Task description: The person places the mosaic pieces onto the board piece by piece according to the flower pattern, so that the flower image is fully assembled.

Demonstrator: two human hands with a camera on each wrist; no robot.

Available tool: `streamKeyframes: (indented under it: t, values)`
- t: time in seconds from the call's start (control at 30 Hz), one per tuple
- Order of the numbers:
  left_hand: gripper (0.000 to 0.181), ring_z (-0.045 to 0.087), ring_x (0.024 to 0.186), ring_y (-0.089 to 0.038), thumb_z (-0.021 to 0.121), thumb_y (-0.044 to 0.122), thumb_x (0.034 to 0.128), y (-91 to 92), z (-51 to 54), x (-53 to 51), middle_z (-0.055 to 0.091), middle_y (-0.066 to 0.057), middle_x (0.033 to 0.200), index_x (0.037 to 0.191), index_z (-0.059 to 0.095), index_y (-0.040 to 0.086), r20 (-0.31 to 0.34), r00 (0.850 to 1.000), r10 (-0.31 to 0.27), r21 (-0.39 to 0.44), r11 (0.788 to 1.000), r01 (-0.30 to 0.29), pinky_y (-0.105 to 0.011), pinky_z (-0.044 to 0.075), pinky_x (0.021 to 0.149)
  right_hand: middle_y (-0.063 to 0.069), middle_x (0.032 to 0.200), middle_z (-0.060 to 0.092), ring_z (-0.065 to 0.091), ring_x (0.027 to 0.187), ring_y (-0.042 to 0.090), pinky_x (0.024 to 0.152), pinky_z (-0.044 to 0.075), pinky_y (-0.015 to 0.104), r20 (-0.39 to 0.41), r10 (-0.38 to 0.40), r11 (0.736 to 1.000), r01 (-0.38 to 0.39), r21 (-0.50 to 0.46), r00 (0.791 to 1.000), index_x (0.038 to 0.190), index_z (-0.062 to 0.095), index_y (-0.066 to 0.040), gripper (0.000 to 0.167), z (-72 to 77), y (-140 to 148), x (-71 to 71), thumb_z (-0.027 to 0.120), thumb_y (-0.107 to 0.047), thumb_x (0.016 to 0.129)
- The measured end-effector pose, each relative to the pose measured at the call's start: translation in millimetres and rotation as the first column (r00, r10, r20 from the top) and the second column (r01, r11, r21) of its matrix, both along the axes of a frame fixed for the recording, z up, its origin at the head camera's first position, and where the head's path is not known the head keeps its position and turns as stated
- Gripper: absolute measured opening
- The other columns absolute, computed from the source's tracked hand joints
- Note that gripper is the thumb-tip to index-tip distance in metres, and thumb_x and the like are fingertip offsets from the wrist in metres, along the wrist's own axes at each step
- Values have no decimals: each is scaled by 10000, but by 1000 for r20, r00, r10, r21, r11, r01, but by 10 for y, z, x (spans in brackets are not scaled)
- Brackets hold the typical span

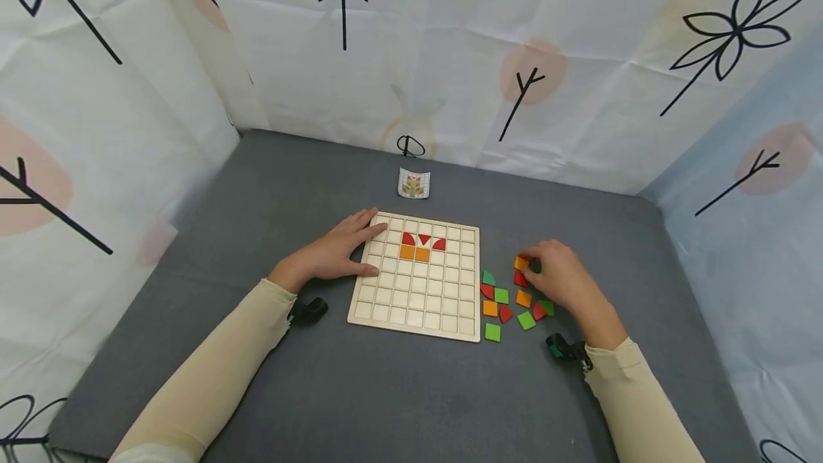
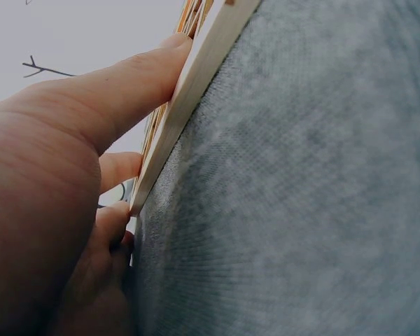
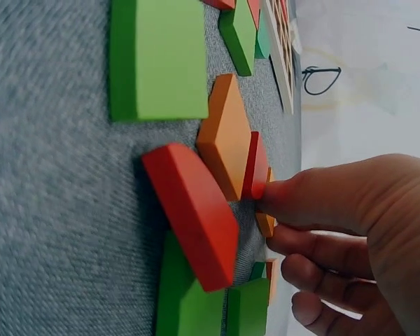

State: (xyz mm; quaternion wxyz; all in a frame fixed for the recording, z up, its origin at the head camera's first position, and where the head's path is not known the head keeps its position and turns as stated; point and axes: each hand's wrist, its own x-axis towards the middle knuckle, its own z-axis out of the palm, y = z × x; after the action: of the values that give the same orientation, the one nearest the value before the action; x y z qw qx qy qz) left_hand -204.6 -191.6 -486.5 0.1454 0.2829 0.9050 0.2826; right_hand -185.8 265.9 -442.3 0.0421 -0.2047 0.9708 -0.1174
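Observation:
A pale wooden grid board (image 1: 415, 300) lies on the table, with red corner pieces, a red triangle and two orange squares in its upper cells. My left hand (image 1: 331, 252) rests at its left side, fingers extended over the rim. In the left wrist view the thumb (image 2: 133, 87) touches the board's edge (image 2: 169, 129). To the right of the board, my right hand (image 1: 561, 274) pinches an orange square tile (image 1: 520, 263) between thumb and finger. The right wrist view shows that orange tile (image 3: 267, 217) partly hidden by the thumb, beside a red piece (image 3: 255, 166).
Loose green tiles (image 1: 492, 332), red pieces (image 1: 506, 314) and orange squares (image 1: 490, 308) lie scattered between the board and my right hand. A small patterned card (image 1: 414, 183) is behind the board. Printed fabric walls (image 1: 450, 91) border the grey table (image 1: 308, 391).

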Motion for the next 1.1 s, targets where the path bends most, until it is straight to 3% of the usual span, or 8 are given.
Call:
streamKeyframes:
  t: [0.33,0.83,1.1]
  values:
    - [981,-29,1659,-372,810,458,993,16,15,17,8,-117,1819,1746,264,144,-1,1000,3,23,1000,-3,-623,72,1297,193,1114,727,637,1029,403,908,545,592,5,-18,1000,18,-10,1000,1196,791,52,261,-27,0,17,825,-46,956]
    - [978,-35,1660,-362,799,463,1000,13,6,11,-4,-107,1820,1749,252,153,-1,1000,-6,5,1000,6,-617,74,1299,173,1125,716,611,986,353,851,554,543,-51,-6,998,3,-60,999,1205,795,30,274,107,-134,44,838,-60,950]
    - [975,-28,1659,-376,801,463,1000,4,-18,-5,7,-123,1819,1745,262,140,-6,1000,-8,16,1000,8,-630,72,1295,185,1154,722,609,1036,373,885,551,555,-65,5,998,-10,-68,998,1202,795,33,281,148,-197,26,847,-59,942]
